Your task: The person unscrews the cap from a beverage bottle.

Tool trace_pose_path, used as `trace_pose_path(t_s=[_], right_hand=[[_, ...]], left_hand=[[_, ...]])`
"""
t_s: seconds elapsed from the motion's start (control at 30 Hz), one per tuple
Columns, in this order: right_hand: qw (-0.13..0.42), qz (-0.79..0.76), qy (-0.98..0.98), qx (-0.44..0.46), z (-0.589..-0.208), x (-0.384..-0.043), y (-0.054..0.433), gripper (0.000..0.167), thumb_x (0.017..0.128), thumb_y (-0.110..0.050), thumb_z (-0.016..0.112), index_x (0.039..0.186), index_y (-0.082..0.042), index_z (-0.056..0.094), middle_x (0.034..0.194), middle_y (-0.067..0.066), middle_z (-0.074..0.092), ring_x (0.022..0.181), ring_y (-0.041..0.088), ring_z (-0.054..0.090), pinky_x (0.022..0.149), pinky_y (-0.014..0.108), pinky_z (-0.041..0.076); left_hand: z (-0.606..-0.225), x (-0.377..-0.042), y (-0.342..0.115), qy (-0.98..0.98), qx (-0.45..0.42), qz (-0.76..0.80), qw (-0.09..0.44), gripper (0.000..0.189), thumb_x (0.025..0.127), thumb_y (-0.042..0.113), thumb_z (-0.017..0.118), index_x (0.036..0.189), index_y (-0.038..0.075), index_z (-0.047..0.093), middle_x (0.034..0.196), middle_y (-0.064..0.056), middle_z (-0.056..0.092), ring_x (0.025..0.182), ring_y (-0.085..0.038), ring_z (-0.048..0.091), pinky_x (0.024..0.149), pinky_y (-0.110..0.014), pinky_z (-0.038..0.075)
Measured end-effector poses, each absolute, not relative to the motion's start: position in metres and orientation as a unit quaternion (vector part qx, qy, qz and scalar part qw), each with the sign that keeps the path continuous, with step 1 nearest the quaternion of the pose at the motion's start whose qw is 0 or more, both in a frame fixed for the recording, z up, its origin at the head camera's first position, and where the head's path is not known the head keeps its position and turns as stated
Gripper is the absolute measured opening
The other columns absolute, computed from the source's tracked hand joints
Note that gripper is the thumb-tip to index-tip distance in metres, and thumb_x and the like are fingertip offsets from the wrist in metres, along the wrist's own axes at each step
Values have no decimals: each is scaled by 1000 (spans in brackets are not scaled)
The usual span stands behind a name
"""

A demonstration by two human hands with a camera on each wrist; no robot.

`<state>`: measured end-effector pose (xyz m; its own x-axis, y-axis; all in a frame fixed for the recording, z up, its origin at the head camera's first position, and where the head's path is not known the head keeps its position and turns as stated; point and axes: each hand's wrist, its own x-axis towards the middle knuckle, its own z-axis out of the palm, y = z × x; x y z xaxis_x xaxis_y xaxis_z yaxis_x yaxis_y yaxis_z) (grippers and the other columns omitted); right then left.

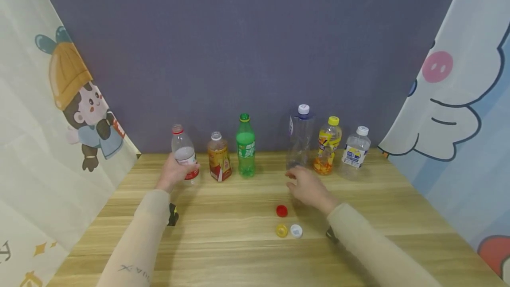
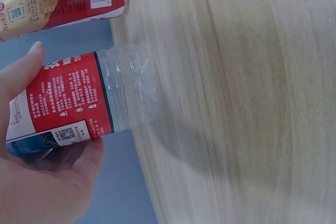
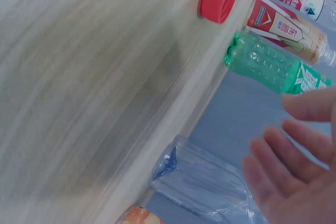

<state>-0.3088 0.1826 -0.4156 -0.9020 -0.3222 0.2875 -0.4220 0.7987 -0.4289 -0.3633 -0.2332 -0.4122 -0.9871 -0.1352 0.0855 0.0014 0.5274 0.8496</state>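
Red-labelled bottle [image 1: 184,151], and it's clamped between the left hand's [image 1: 174,172] thumb and curled fingers, an amber bottle [image 1: 219,159] just right of that grip! Across, the right hand [image 1: 307,186], thumb and loose fingers apart, hovers before a tall clear bottle [image 1: 300,141].

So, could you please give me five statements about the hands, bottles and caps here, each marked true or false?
1. The left hand holds the red-labelled bottle. True.
2. Four loose caps lie on the table. False: three lie on the table, namely a red cap, a yellow cap and a white cap.
3. The green bottle stands between the juice bottle and the tall clear bottle. True.
4. The right hand grips the red cap. False: the red cap lies apart from that hand.
5. The rightmost bottle has a yellow top. False: its top is white.
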Motion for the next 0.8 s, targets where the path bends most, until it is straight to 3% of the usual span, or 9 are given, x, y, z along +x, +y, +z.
trace_pose_path(t_s=[0.13, 0.3, 0.47, 0.8], right_hand=[[169, 292, -928, 158, -412, -315, 188, 46, 89, -15, 75, 129, 5, 61, 119, 18, 64, 110, 35, 62, 98, 52, 49], [213, 372, -898, 96, -407, -323, 194, 77, 87, -24, 79, 148, 5, 40, 131, 25, 52, 121, 40, 51, 105, 56, 41], [227, 443, -866, 45, -403, -334, 198, 97, 85, -33, 82, 156, 1, 25, 148, 26, 38, 137, 42, 40, 113, 57, 32], [197, 506, -840, -1, -410, -356, 202, 107, 85, -35, 83, 160, -1, 15, 159, 27, 25, 146, 42, 28, 119, 53, 25]], left_hand=[[-413, -364, -233, -871, 40, -485, 74, 74, 87, 22, 81, 141, -4, 38, 134, -26, 53, 127, -43, 51, 110, -57, 37], [-414, -365, -232, -866, 43, -493, 73, 76, 86, 19, 81, 143, -3, 36, 135, -26, 53, 128, -43, 50, 112, -58, 35], [-415, -367, -234, -868, 42, -489, 76, 76, 86, 19, 81, 143, -4, 36, 135, -26, 53, 128, -44, 51, 111, -58, 35], [-417, -366, -232, -872, 36, -481, 83, 74, 85, 18, 82, 141, -5, 39, 132, -28, 55, 125, -44, 52, 110, -58, 37]])
